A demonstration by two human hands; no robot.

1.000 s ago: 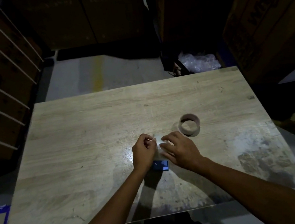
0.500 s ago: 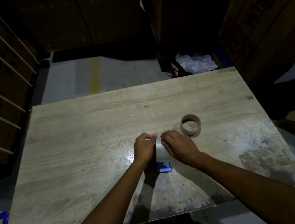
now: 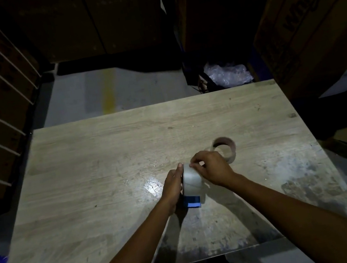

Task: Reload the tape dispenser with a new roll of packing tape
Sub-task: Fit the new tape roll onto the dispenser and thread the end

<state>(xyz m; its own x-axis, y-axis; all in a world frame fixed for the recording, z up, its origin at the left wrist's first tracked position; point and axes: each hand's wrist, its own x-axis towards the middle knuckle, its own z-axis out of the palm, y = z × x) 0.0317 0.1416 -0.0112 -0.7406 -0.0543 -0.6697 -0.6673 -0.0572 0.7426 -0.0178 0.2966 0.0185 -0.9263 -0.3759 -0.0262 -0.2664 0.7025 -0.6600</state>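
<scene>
Right now our left hand (image 3: 173, 187) lies flat against the left face of the new roll of clear tape (image 3: 191, 180), its fingers closed up against the roll's side and steadying it. Our right hand (image 3: 212, 167) comes over the top from the other side, fingertips (image 3: 193, 165) pinched together at the upper edge of the roll, apparently picking at the loose end of the tape. Whether a tab is already lifted we cannot tell; the clear film hides it in this dim light.

The roll stands on edge in the blue tape dispenser (image 3: 192, 202), of which only the near end shows below the roll. We cannot see the hub, so we judge only that the roll is on it or close to seated.

To do this step well, we keep the left palm firm so the roll does not spin or tip while the right fingers work. We scrape with a nail across the width to find the seam, then peel evenly so the film does not split into a narrow strip. Once a full-width tab is free, we should draw it toward the dispenser's cutting end, sticky side facing down.

Just beyond the right hand, the empty brown cardboard core (image 3: 225, 148) rests on the wooden surface (image 3: 104, 166), clear of our work.
</scene>
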